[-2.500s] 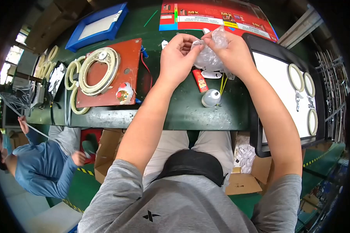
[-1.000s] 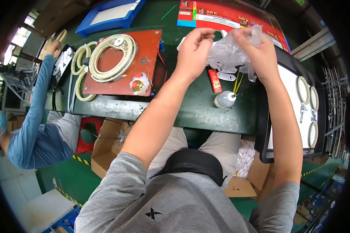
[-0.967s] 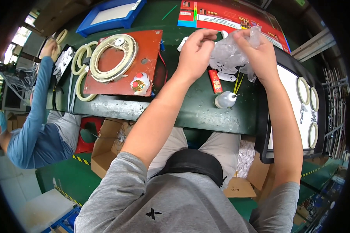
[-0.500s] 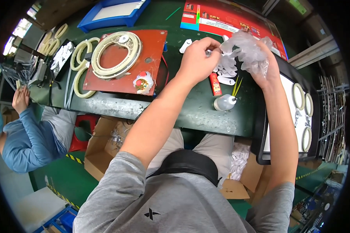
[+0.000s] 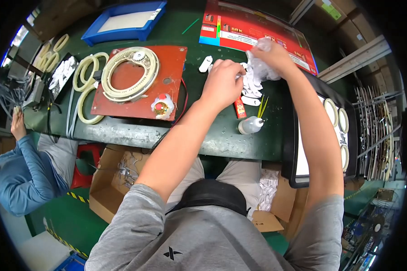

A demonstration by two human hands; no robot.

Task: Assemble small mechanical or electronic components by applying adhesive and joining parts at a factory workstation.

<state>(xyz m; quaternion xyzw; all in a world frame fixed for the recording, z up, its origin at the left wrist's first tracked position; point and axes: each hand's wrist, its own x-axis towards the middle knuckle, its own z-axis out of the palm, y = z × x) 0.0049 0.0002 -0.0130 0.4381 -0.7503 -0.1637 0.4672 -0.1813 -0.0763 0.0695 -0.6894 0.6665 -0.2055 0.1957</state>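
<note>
My right hand (image 5: 272, 55) is closed around a crumpled clear plastic bag (image 5: 259, 71) of small white parts, held just above the green table (image 5: 181, 131). My left hand (image 5: 222, 84) is curled beside it, its fingers over small white plastic pieces (image 5: 249, 92) lying on the table under the bag. What the left fingers pinch is hidden. One white piece (image 5: 205, 63) lies apart, to the left of my left hand.
A red plate (image 5: 167, 92) carries a cream ring (image 5: 130, 73); more cream rings (image 5: 87, 92) lie left of it. A red tube (image 5: 239, 108), a small white bottle (image 5: 250, 125), a blue tray (image 5: 126, 22), a black tray (image 5: 330, 131) with rings. A person in blue (image 5: 18, 171) sits at left.
Both hands and the bag have come down from in front of me onto the table, and white pieces now lie under them. The person at left has lowered an arm.
</note>
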